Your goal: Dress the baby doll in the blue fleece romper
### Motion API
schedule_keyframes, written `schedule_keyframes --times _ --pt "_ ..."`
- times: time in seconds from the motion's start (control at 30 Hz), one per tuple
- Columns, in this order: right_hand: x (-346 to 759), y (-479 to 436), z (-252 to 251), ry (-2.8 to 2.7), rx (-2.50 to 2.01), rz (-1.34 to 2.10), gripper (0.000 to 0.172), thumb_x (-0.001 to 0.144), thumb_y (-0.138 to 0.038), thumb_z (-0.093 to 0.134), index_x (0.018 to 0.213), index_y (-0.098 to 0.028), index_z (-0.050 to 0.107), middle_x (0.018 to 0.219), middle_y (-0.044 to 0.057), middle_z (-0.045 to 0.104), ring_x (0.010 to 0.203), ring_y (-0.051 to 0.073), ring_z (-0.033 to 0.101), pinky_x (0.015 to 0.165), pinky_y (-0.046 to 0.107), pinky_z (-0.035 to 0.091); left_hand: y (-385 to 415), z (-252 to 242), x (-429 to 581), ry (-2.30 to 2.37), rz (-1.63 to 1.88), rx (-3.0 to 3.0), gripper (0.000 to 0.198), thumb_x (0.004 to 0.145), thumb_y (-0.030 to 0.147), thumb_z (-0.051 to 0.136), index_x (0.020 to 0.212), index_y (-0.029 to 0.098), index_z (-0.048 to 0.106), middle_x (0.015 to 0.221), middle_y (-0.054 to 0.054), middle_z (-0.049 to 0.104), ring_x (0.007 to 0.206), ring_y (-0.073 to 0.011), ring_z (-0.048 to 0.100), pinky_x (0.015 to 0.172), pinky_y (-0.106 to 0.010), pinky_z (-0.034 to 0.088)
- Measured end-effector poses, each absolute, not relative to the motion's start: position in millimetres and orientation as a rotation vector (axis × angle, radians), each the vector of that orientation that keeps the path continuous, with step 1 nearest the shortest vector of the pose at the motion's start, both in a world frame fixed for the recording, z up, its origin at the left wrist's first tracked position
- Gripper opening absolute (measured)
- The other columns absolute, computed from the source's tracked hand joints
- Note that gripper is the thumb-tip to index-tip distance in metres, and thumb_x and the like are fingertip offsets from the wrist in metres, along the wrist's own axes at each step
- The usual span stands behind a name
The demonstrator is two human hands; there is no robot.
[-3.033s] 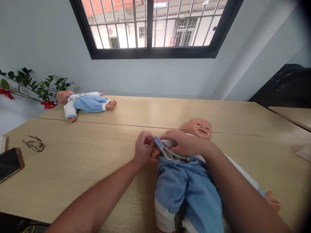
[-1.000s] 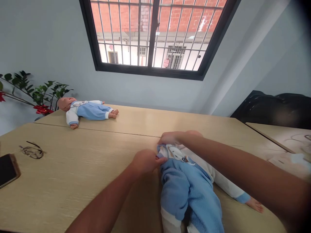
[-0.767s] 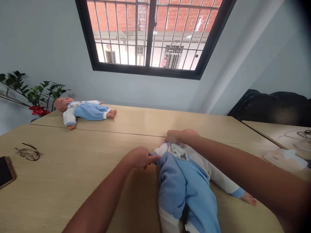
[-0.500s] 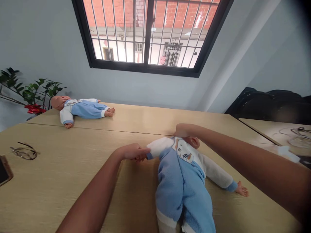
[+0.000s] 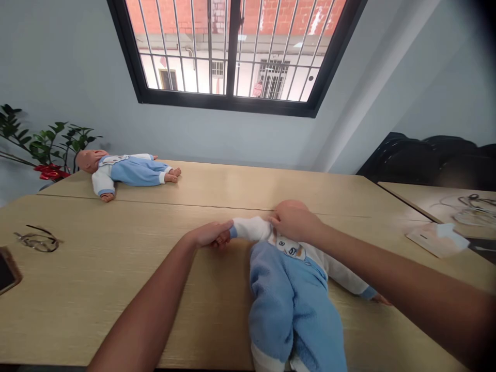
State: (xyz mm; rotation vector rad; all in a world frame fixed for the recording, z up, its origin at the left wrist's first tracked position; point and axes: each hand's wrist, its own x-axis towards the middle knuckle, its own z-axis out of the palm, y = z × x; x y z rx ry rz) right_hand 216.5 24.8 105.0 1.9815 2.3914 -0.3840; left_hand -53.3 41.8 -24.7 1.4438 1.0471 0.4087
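A baby doll (image 5: 298,289) in blue trousers and a white top with a cartoon face lies on its back on the wooden table (image 5: 127,289). My left hand (image 5: 211,233) is closed around the doll's hand and cuff, holding that arm stretched out to the left. Across the doll's neck and upper chest lies my right hand (image 5: 292,222), its fingertips gripping the clothing at the shoulder beside the collar. It hides the doll's face; only the top of the head shows behind. My right forearm partly covers the doll's other arm.
A second baby doll (image 5: 135,171) lies at the back left, near a potted plant (image 5: 50,142). Glasses (image 5: 39,240) and a phone (image 5: 8,271) rest at the left. A tissue pack (image 5: 437,238) and cables (image 5: 476,206) are at the right, with black chairs (image 5: 430,160) behind.
My right hand has moved from beside the doll's head down to its shoulder and collar. The doll's left-side arm is now straighter, with my left hand still holding its end.
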Motion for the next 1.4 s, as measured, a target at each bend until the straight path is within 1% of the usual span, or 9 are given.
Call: schedule_keyframes --times 0.07,0.17,0.3,0.5,0.7,0.8,0.97,1.2,1.4 --pt "203.7 -12.1 103.3 2.494 1.940 -0.060 0.032 0.099 -0.042 0.051 0.091 -0.016 0.069 0.101 0.019 0.072 0.092 0.030 0.065 0.078 0.038 0.046 41.2 -26.1 -50.6 1.053 0.497 1.416 0.082 0.079 0.094 0.039 0.066 0.017 0.059 0.052 -0.002 0.054 0.048 -0.0136 0.047 0.046 -0.027 0.030" --pt "185.6 -86.9 80.4 2.861 1.426 -0.143 0.013 0.091 -0.030 0.062 0.099 -0.021 0.067 0.099 0.010 0.071 0.084 0.023 0.063 0.073 0.034 0.047 41.6 -29.7 -47.8 1.094 0.588 1.377 0.079 0.079 0.095 0.038 0.058 0.019 0.050 0.056 -0.002 0.054 0.050 -0.0130 0.045 0.049 -0.028 0.034" --pt "183.3 -156.2 33.6 3.128 0.797 -0.116 0.030 0.084 -0.049 0.076 0.094 -0.023 0.066 0.102 0.008 0.070 0.093 0.026 0.060 0.083 0.041 0.052 44.0 -33.0 -47.3 1.135 0.629 1.355 0.080 0.076 0.097 0.038 0.054 0.020 0.042 0.063 -0.004 0.058 0.052 -0.0124 0.047 0.050 -0.028 0.036" --pt "219.5 -135.8 33.7 3.164 0.927 0.063 0.007 0.092 -0.026 0.069 0.091 -0.021 0.066 0.111 0.007 0.066 0.109 0.025 0.059 0.095 0.041 0.051 47.6 -32.4 -50.6 1.202 0.683 1.314 0.076 0.078 0.094 0.041 0.057 0.021 0.039 0.060 -0.001 0.053 0.050 -0.0113 0.045 0.049 -0.026 0.034" --pt "238.7 -133.3 30.7 3.153 0.816 0.370 0.008 0.095 -0.013 0.062 0.088 -0.018 0.065 0.086 0.003 0.062 0.081 0.020 0.054 0.072 0.035 0.047 53.4 -37.9 -58.4 1.274 0.726 1.309 0.074 0.079 0.093 0.041 0.061 0.021 0.043 0.063 -0.002 0.057 0.051 -0.0122 0.048 0.050 -0.026 0.037" --pt "243.2 -139.8 17.2 3.159 0.788 0.406 0.007 0.093 -0.016 0.065 0.086 -0.016 0.064 0.083 0.004 0.060 0.076 0.021 0.051 0.066 0.036 0.043 55.3 -41.2 -59.3 1.304 0.685 1.341 0.076 0.078 0.094 0.040 0.061 0.021 0.044 0.062 -0.003 0.059 0.050 -0.0127 0.049 0.050 -0.027 0.037" --pt "251.4 -145.2 9.7 3.150 0.916 0.335 0.012 0.089 -0.023 0.073 0.086 -0.018 0.063 0.086 0.003 0.060 0.082 0.022 0.052 0.071 0.037 0.045 52.3 -41.0 -56.0 1.360 0.597 1.415 0.079 0.078 0.096 0.035 0.070 0.019 0.054 0.063 -0.005 0.063 0.054 -0.0165 0.055 0.052 -0.028 0.039" --pt "251.8 -146.3 7.1 3.123 0.944 0.530 0.007 0.086 -0.013 0.070 0.090 -0.016 0.065 0.087 0.006 0.061 0.086 0.026 0.055 0.070 0.039 0.046 40.5 -30.2 -49.2 1.524 0.501 1.809 0.075 0.091 0.082 0.027 0.066 0.019 0.060 0.065 -0.007 0.067 0.059 -0.0223 0.060 0.061 -0.031 0.039" --pt "258.0 -155.2 0.3 3.289 0.903 0.221 0.005 0.094 -0.019 0.066 0.092 -0.017 0.063 0.090 0.006 0.062 0.088 0.024 0.056 0.082 0.038 0.049 37.3 -23.5 -44.7 1.570 0.422 1.882 0.075 0.095 0.076 0.023 0.061 0.021 0.060 0.063 -0.007 0.067 0.060 -0.0234 0.061 0.063 -0.032 0.038"
